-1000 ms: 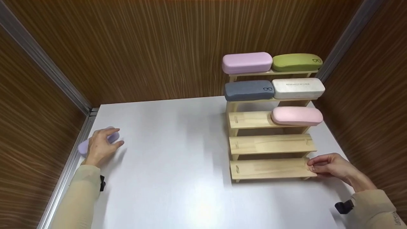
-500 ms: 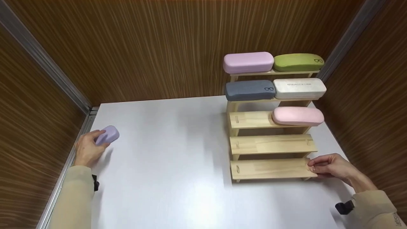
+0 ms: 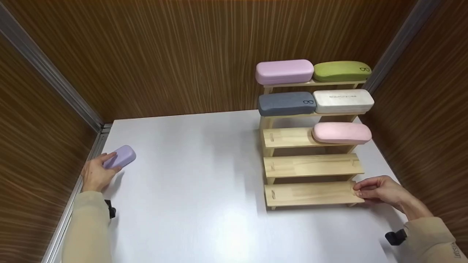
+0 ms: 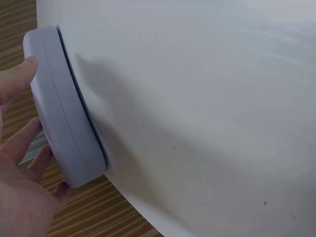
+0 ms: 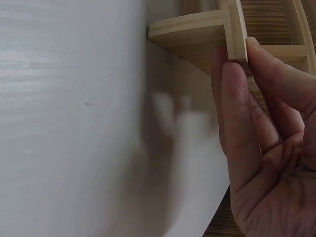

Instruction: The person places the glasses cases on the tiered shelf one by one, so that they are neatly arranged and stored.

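A lavender glasses case (image 3: 122,156) lies closed at the table's left edge. My left hand (image 3: 97,172) has its thumb and fingers about the near-left end of that case, covering part of it. In the left wrist view, the seam of the case (image 4: 69,108) shows, and the fingers (image 4: 22,140) touch its side. My right hand (image 3: 389,193) pinches the right end of the lowest board of a stepped wooden display rack (image 3: 310,193). The right wrist view shows the thumb on one face of the board (image 5: 234,32) and fingers on the other.
On the rack's top step stand a pink-purple case (image 3: 284,72) and a green case (image 3: 342,71). Below are a dark blue case (image 3: 287,103) and a white case (image 3: 343,101), then a light pink case (image 3: 342,133). Wood-grain panels (image 3: 175,58) enclose the white table (image 3: 190,175).
My left hand, earlier spread over the lavender case, has moved left to its near end, so more of the case shows. The right hand has stayed on the rack.
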Motion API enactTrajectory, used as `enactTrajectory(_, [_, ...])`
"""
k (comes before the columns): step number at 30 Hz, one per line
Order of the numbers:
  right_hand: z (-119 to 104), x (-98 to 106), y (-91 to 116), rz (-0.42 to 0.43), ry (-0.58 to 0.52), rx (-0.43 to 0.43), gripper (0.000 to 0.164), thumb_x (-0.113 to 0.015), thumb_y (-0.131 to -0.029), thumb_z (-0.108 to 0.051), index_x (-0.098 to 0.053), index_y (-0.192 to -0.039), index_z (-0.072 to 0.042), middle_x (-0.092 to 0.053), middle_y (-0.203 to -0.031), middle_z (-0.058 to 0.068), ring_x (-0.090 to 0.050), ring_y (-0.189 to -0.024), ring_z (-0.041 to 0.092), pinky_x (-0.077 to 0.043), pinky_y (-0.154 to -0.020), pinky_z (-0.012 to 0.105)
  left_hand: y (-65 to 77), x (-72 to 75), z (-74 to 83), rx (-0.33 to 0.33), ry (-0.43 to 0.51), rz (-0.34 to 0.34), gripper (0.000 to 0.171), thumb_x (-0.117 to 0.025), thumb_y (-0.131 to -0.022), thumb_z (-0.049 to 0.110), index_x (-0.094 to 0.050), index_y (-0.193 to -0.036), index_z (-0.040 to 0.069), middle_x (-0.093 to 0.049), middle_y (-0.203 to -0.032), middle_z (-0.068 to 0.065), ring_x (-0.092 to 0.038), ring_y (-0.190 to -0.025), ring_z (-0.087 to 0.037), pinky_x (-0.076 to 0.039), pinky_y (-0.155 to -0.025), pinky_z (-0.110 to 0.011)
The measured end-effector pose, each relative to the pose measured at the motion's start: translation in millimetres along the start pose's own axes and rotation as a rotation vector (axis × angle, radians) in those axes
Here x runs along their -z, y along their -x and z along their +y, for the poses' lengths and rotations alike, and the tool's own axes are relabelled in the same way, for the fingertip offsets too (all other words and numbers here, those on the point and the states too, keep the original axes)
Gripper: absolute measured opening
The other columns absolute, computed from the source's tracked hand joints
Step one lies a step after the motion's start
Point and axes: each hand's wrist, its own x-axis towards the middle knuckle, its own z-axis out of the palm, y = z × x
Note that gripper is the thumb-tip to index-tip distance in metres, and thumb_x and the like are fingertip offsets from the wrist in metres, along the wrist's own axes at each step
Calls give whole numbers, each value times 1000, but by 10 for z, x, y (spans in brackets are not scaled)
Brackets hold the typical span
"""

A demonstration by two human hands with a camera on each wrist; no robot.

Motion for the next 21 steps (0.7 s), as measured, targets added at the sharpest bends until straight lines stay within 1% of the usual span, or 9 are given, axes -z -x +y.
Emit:
enactTrajectory(2, [2, 2, 0, -10, -4, 12, 27, -75, -103, 1, -89, -108, -21, -87, -102, -15, -79, -92, -4, -66, -79, 18, -13, -1, -19, 6, 0, 2, 70, -84, -95, 18, -60, -160, 7, -45, -171, -34, -37, -159, -65, -27, -128, -77])
enactTrajectory(6, [5, 7, 2, -27, -15, 29, 28, -74, -104, 3, -89, -110, -20, -88, -104, -14, -80, -93, -3, -66, -79, 18, -23, -12, -52, 45, 9, -6, 72, -83, -96, 18, -57, -163, 9, -42, -174, -33, -34, -162, -65, -25, -129, -78])
enactTrajectory(8, [6, 6, 1, -26, -12, 28, 29, -74, -104, 3, -89, -109, -21, -87, -103, -15, -80, -93, -3, -66, -78, 18, -16, -21, -69, 65, 12, -12, 72, -82, -96, 17, -56, -164, 10, -41, -175, -33, -33, -162, -65, -23, -130, -78])
enactTrajectory(10, [7, 7, -1, -23, -9, 22, 28, -74, -104, 2, -89, -109, -22, -87, -103, -15, -79, -92, -4, -66, -78, 18, -12, -34, -80, 75, 15, -6, 71, -81, -96, 15, -57, -163, 10, -42, -174, -34, -34, -162, -65, -24, -130, -78])
enactTrajectory(14, [14, 10, 1, -18, -14, 14, 28, -75, -104, 1, -89, -109, -22, -87, -103, -15, -79, -92, -3, -66, -78, 18, -18, -63, -81, 67, 1, 25, 67, -80, -95, 12, -61, -159, 10, -46, -171, -34, -39, -159, -66, -27, -127, -76])
enactTrajectory(18, [21, 8, 6, -16, -22, 12, 28, -75, -104, 1, -89, -109, -22, -87, -103, -15, -79, -92, -3, -66, -78, 18, -32, -84, -70, 61, -17, 36, 65, -79, -95, 11, -62, -158, 10, -47, -170, -35, -38, -157, -67, -25, -125, -78])
enactTrajectory(21, [9, 5, -3, -10, -17, 13, 27, -75, -104, 1, -89, -108, -22, -87, -103, -15, -79, -92, -3, -66, -78, 18, -25, -97, -77, 72, -18, 34, 66, -77, -96, 10, -60, -160, 10, -46, -170, -36, -36, -156, -66, -23, -123, -79])
